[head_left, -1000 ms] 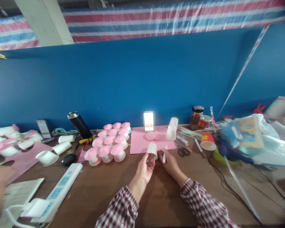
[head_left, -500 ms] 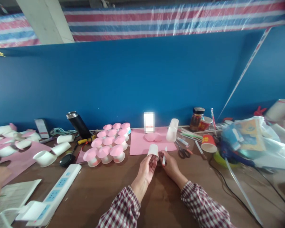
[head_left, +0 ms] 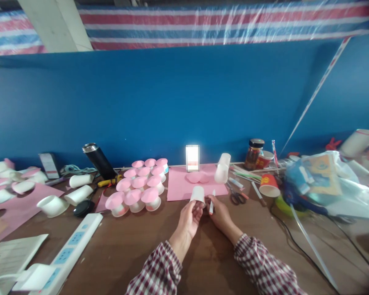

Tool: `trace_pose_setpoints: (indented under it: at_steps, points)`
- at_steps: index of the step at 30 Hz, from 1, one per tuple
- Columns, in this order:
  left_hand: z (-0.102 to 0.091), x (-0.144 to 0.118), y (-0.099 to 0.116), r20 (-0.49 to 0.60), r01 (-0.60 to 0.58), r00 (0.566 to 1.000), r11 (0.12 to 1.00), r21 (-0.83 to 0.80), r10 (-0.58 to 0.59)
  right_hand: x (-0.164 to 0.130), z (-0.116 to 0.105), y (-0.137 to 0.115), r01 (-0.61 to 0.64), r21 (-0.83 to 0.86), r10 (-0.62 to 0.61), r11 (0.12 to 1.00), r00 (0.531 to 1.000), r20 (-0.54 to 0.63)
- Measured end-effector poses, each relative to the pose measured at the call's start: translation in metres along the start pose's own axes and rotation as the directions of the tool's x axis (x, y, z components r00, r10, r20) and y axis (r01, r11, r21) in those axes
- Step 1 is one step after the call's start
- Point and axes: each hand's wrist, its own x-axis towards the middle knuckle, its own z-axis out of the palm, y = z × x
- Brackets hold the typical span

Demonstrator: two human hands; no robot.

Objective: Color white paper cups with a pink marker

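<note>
Currently the left hand [head_left: 189, 216] pinches a small white paper cup [head_left: 198, 194] by its side wall, just above the brown tabletop [head_left: 135, 246] near the pink paper sheet [head_left: 180, 186]. Right hand [head_left: 220, 213] is closed around a white marker pen [head_left: 212, 203] beside it. Cup looks light, thin, easily crushed; best held gently near the stiffer rim.

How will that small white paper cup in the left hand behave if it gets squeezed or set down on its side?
The white paper cup looks thin-walled and empty, so it is probably very light and would dent under a firm pinch from the left hand. Its round, tapered shape suggests it would roll in an arc on the wooden table, much as the loose cups already lie on their sides.
</note>
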Motion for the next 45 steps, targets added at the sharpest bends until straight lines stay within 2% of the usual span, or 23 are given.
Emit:
trace_pose_setpoints:
  at_steps: [8, 16, 18, 21, 24, 26, 30, 34, 45]
  points:
    - [-0.01, -0.001, -0.002, 0.045, -0.011, 0.999, 1.0, 0.02, 0.01, 0.001, 0.002, 0.004, -0.006, 0.034, 0.007, 0.999, 0.999, -0.031]
    - [-0.01, 0.01, 0.002, 0.121, -0.069, 0.991, 0.996, 0.057, 0.062, -0.002, -0.002, 0.005, 0.022, 0.126, 0.0, 0.992, 0.984, -0.177]
    - [-0.011, 0.014, 0.003, 0.131, -0.098, 0.987, 0.994, 0.058, 0.089, -0.002, -0.004, 0.0, 0.028, 0.17, 0.016, 0.985, 0.968, -0.252]
    - [-0.015, 0.018, 0.006, 0.151, -0.139, 0.98, 0.988, 0.063, 0.128, 0.001, -0.004, -0.011, 0.074, 0.327, 0.073, 0.942, 0.907, -0.415]
    - [-0.019, 0.022, 0.01, 0.18, -0.179, 0.97, 0.981, 0.078, 0.163, 0.007, 0.0, -0.019, 0.071, 0.422, 0.16, 0.904, 0.858, -0.488]
    - [-0.021, 0.025, 0.012, 0.196, -0.203, 0.964, 0.975, 0.094, 0.182, 0.009, 0.004, -0.022, 0.062, 0.446, 0.18, 0.893, 0.859, -0.48]
    - [-0.023, 0.029, 0.013, 0.202, -0.235, 0.957, 0.964, 0.12, 0.208, 0.006, 0.01, -0.023, 0.059, 0.49, 0.168, 0.87, 0.897, -0.408]
    - [-0.021, 0.027, 0.009, 0.214, -0.218, 0.959, 0.965, 0.147, 0.184, 0.001, 0.011, -0.023, 0.066, 0.524, 0.145, 0.849, 0.925, -0.351]
    - [-0.016, 0.025, 0.005, 0.23, -0.208, 0.96, 0.956, 0.205, 0.16, 0.001, 0.004, -0.027, 0.051, 0.351, 0.056, 0.935, 0.956, -0.287]
